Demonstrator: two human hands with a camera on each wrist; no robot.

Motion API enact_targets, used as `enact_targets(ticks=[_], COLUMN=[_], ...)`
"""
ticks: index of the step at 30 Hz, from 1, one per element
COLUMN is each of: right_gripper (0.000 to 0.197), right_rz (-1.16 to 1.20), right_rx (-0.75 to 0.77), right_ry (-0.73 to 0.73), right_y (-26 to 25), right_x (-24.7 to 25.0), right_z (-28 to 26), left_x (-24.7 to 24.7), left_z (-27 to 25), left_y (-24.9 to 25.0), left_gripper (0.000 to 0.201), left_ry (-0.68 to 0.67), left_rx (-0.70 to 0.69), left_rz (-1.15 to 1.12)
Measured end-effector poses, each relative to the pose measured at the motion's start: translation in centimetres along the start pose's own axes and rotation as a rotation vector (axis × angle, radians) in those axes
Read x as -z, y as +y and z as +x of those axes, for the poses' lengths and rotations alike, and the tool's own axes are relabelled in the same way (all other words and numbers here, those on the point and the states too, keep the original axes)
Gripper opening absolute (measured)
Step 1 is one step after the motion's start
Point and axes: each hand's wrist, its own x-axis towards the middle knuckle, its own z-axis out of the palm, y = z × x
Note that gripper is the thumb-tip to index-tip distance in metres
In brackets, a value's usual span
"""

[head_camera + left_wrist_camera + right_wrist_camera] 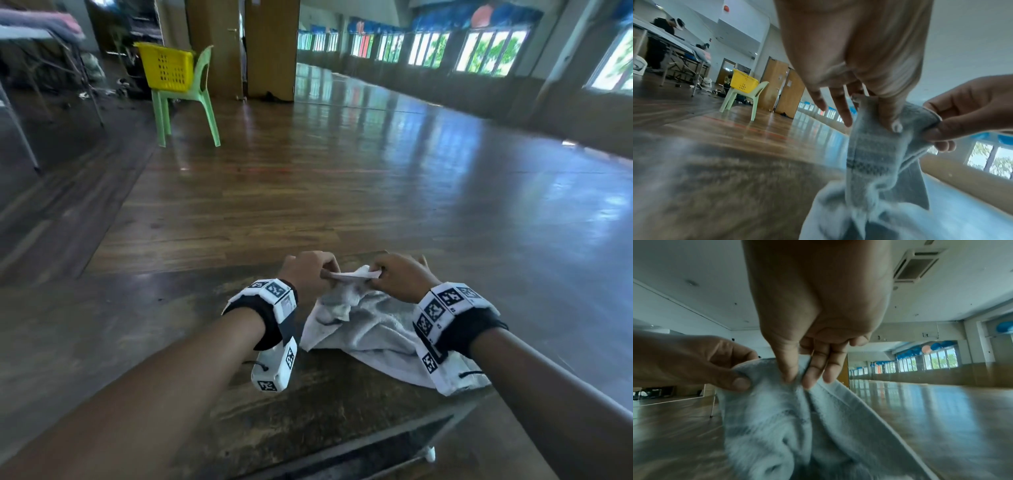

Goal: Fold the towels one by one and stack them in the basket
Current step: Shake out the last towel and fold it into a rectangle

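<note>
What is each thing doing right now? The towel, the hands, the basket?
towel: crumpled on the table, unfolded, one edge lifted
left hand: pinches the towel edge
right hand: pinches the same edge, close by
basket: on the chair, contents not visible

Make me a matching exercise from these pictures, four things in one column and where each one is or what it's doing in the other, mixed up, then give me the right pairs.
Things
1. towel
2. basket
3. chair
4. left hand

Places or states
A. stands on the wooden floor, pale green
B. crumpled on the table, one edge lifted
C. pinches the towel's edge, close beside the right hand
D. sits on the chair's seat, yellow

Pairs: 1-B, 2-D, 3-A, 4-C
</note>
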Motion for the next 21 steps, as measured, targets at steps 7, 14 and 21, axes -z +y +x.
enact_targets(ticks=[7,14,21], right_gripper=[0.014,0.012,0.019], right_rz=[0.006,0.095,-0.073], right_rx=[0.175,0.389,0.536], right_ry=[0.235,0.308,0.417], right_y=[-7.2,-15.4,-22.9], right_x=[11.7,19.0,22.5], right_z=[-3.7,-7.7,-10.5], left_x=[11.8,22.9,29.8], left_z=[-6.4,-15.3,-24.6], left_y=[3.4,5.8,6.6], left_gripper=[0.023,0.007,0.01], left_ry=[0.249,0.472,0.542], left_rx=[-0.169,-0.156,-0.074], left_rz=[-0.202,-0.084,0.291])
